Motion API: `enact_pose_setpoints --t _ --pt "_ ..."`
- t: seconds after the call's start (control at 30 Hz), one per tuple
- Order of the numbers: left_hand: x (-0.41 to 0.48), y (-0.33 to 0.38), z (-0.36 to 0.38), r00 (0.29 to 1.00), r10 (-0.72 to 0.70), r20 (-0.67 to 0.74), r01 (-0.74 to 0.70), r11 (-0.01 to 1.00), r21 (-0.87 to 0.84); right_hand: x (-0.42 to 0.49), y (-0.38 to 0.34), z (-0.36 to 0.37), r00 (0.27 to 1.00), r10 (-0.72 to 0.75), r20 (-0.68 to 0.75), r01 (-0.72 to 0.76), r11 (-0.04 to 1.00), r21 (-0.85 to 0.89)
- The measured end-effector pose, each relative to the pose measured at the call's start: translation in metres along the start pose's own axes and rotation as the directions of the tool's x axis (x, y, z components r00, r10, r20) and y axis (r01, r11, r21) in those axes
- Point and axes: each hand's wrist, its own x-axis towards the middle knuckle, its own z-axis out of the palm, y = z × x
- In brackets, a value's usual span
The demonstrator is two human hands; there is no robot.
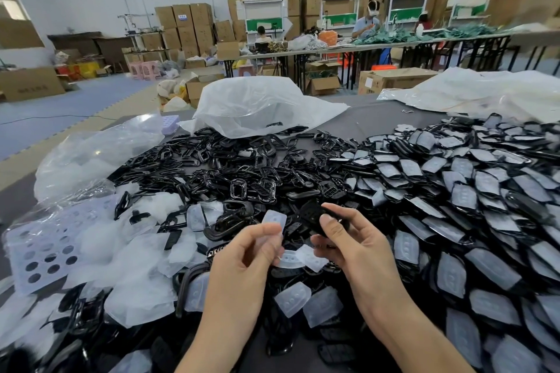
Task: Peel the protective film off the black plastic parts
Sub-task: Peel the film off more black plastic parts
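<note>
Progressing mid-batch: L hand (242,254) is pinching a peeled film (274,219), R hand (348,248) is gripping its black part (312,215) just beside, w/ stripped frames (242,166) lying centre and many filmed parts (454,191) waiting rightward.

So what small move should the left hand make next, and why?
Probably drop the film onto the heap of loose films at the left. The left hand pinches it already apart from the black part, which the right hand grips, so this peel looks done.
</note>
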Motion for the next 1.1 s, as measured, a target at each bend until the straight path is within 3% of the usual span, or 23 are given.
enact_pose_setpoints --t 0.3,0.43,0.53,0.67,1.1 --pt "-0.009 0.005 0.006 0.981 0.149 0.125 -0.175 0.957 0.23 0.003 0.007 -0.004 0.995 0.084 -0.051 -0.08 0.994 0.075" --pt "-0.01 0.006 0.005 0.983 0.107 0.15 -0.123 0.987 0.107 0.001 0.009 -0.002 0.992 0.126 0.03 -0.128 0.989 0.073" --pt "-0.009 0.001 0.008 0.995 0.062 0.074 -0.064 0.998 0.029 -0.002 0.011 0.002 0.982 0.153 0.111 -0.152 0.988 -0.018" --pt "-0.005 0.0 0.008 0.996 0.067 -0.063 -0.066 0.998 0.02 -0.009 0.008 0.008 0.969 0.172 0.179 -0.171 0.985 -0.021" --pt "-0.003 0.002 0.003 0.991 0.059 -0.121 -0.065 0.997 -0.049 -0.016 0.004 0.017 0.951 0.091 0.296 -0.077 0.995 -0.06"
